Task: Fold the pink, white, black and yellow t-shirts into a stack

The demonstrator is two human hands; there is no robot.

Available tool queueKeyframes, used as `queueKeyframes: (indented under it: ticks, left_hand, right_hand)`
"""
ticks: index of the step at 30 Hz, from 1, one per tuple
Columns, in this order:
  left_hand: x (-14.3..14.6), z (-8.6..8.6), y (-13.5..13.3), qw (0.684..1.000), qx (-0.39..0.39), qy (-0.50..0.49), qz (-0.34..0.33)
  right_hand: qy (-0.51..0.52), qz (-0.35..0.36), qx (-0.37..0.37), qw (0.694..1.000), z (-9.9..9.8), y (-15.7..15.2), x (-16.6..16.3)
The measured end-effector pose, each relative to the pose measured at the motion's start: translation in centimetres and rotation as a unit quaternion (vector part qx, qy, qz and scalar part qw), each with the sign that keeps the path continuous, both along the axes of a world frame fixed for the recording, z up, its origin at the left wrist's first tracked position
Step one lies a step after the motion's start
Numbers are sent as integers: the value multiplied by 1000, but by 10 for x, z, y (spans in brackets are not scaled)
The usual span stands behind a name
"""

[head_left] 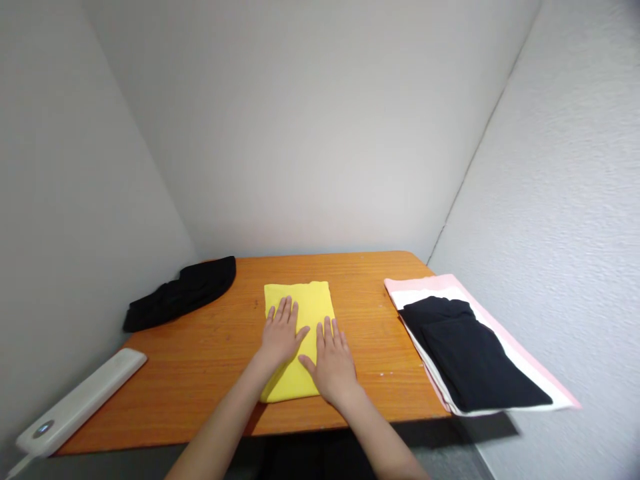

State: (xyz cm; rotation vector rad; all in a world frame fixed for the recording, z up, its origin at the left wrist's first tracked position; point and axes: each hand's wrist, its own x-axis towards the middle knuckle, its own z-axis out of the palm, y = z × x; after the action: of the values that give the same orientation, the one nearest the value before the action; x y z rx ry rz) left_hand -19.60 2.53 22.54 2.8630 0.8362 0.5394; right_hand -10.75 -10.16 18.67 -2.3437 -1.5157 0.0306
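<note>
A folded piece of yellow cloth [305,300] lies flat near the middle of the wooden table, its long side running away from me. My left hand [283,333] rests palm down on its left part, fingers apart and pointing away. Lower and to the right, my right hand [333,360] lies flat on the cloth's right edge, also with its fingers stretched out. Neither hand grips anything. The palms hide parts of the cloth beneath them.
On the table's [210,373] right side is a stack of folded cloth: black cloth [475,353] on top of white and pink cloth [415,285]. Black cloth [185,293] lies at the back left. A long white device with a cord [85,397] sits at the left edge. Walls enclose the table.
</note>
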Motion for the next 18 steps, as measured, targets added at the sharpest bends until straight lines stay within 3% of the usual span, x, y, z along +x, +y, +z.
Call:
queueKeyframes:
  ticks: [4, 11, 16, 18]
  left_hand:
    - [-1, -4, 1, 1000, -4, 19, 3]
    - [2, -2, -16, 997, -7, 62, 42]
    - [-14, 9, -21, 995, 18, 76, 55]
    - [-26, 13, -11, 989, 58, 72, 113]
  right_hand:
    - [14, 2, -6, 1000, -12, -2, 2]
    - [22, 16, -20, 999, 4, -9, 1]
    - [52, 103, -24, 993, 22, -53, 12]
    - [61, 134, -2, 989, 26, -77, 18]
